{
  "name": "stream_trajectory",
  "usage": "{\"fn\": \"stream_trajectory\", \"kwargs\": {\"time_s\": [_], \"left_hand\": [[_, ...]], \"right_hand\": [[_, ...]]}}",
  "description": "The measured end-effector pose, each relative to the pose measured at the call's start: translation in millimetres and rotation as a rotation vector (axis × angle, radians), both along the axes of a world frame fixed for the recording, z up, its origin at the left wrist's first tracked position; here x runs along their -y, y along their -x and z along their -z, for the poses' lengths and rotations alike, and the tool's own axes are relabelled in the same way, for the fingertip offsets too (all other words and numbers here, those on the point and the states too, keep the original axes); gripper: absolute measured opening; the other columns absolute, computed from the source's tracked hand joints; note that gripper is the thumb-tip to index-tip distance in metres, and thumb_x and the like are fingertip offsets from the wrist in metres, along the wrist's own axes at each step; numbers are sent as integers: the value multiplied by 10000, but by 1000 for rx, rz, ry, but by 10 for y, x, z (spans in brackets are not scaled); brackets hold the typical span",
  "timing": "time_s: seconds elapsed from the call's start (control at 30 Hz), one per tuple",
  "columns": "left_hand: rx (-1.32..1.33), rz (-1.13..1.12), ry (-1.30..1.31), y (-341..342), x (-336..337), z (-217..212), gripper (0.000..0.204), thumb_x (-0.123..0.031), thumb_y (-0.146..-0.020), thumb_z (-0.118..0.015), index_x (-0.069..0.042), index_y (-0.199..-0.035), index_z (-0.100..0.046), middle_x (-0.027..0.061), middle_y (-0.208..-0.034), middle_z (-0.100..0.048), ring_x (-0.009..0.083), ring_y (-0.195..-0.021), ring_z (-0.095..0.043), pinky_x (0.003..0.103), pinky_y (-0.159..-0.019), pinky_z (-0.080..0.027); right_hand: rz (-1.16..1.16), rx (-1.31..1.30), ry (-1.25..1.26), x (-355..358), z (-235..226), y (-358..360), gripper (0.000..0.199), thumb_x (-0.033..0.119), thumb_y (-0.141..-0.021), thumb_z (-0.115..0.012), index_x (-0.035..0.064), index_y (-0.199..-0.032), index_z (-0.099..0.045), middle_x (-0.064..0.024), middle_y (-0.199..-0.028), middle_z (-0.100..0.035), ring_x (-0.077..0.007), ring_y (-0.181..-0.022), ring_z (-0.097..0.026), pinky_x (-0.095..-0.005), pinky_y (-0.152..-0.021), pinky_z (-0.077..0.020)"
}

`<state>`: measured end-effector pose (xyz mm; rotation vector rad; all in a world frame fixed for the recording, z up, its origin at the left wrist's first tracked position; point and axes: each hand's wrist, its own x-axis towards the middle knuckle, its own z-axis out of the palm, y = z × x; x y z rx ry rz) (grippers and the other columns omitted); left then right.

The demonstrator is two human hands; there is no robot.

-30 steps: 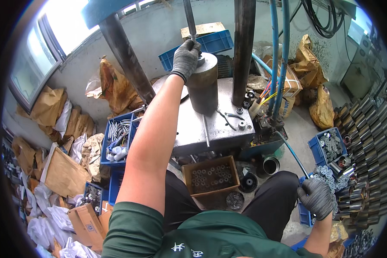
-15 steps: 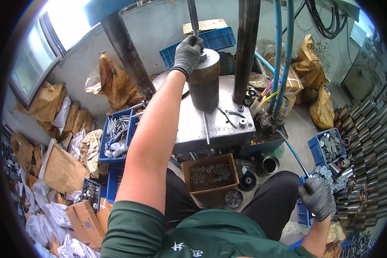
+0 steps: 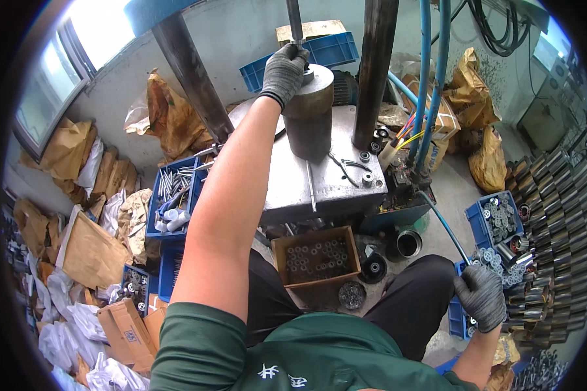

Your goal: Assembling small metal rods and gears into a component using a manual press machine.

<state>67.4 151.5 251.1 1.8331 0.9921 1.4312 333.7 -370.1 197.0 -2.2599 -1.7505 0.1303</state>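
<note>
My left hand [image 3: 284, 70], in a grey knit glove, is closed around something at the lower end of the upright steel rod [image 3: 295, 21] of a press. Its fingers hide most of the part there, just over the top of a thick metal cylinder [image 3: 308, 130]. This cylinder stands upright on the steel press table [image 3: 277, 195]. Low on the right, my right hand [image 3: 481, 296], gloved alike, grips the end of a long thin lever [image 3: 445, 227] that slants up to the machine. Pliers [image 3: 343, 171], a thin rod [image 3: 311, 186] and small metal rings [image 3: 367, 177] lie on the table.
Dark steel columns [image 3: 376, 72] flank the cylinder. Below the table is a cardboard box [image 3: 316, 279] of small rings. Blue bins [image 3: 151, 225] with metal pins stand left; more bins [image 3: 477, 225] and stacked metal tubes [image 3: 561, 234] fill the right. Blue hoses [image 3: 430, 98] hang beside the press.
The whole view has shifted slightly. Both hands keep their places, the left at the rod's lower end and the right on the lever.
</note>
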Motion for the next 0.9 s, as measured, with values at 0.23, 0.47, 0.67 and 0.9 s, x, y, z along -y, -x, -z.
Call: {"fn": "stream_trajectory", "kwargs": {"time_s": [0.23,0.47,0.67,0.9], "left_hand": [[-3,18,5,52,-56,23,236,-250,-993,-645,-45,-1081,-723,76,-866,-737,153,-818,-687,321,-805,-546],[-13,3,44,50,-73,-2,238,-228,-984,-703,-36,-1124,-720,38,-902,-718,123,-856,-689,282,-800,-568],[27,-6,38,133,-21,-59,300,-307,-1010,-651,-40,-1134,-710,57,-903,-726,130,-811,-679,291,-782,-548],[407,190,66,158,-304,56,285,-276,-998,-571,-29,-1061,-698,66,-883,-713,141,-790,-647,299,-744,-524]], "right_hand": [[-254,121,-256,-356,-327,-165,205,98,-823,-730,36,-1010,-670,-172,-878,-694,-386,-790,-694,-435,-716,-568],[-182,277,-737,-1735,-1040,-647,260,75,-911,-683,21,-1164,-655,-231,-1060,-698,-380,-967,-691,-443,-854,-548],[-211,283,-642,-1584,-960,-488,329,69,-902,-675,41,-1229,-669,-225,-1081,-709,-391,-1000,-701,-428,-892,-565],[-295,-68,36,-242,-184,-364,294,71,-781,-686,60,-1074,-694,-178,-937,-703,-394,-860,-692,-458,-764,-566]]}}
